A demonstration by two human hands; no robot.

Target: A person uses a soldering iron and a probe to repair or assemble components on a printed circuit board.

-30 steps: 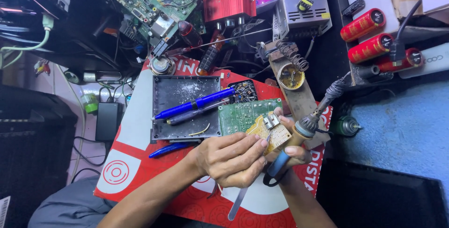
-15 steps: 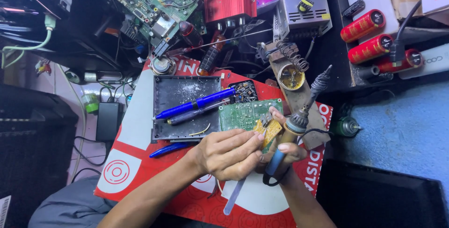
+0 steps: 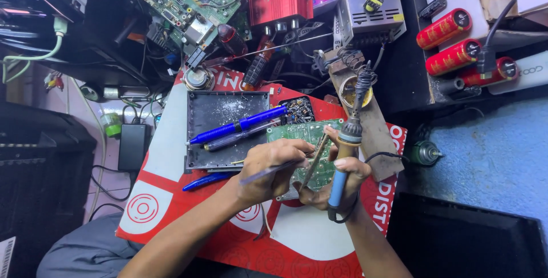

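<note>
Green circuit board (image 3: 311, 141) lying flat on the red and white sheet (image 3: 188, 198) over the cluttered surface, just right of the grey tray (image 3: 225, 112) with two blue pens (image 3: 240, 125), partly hidden under both hands. Likely light, stiff and fragile, best steadied by its bare edges, never by the soldered parts. Soldering iron (image 3: 344, 158) with blue handle standing nearly upright, light but hot at the tip, to be taken only by the handle. Right hand (image 3: 337, 184) wrapped round that handle, grip closed on it, thumb on top, wrist low near the board's right edge. Left hand (image 3: 274, 166) curled over the board, grip pinched narrow on a thin metal tool (image 3: 265, 170), probably tweezers, pointing right toward the thin rod (image 3: 313, 161) leaning across the board
</note>
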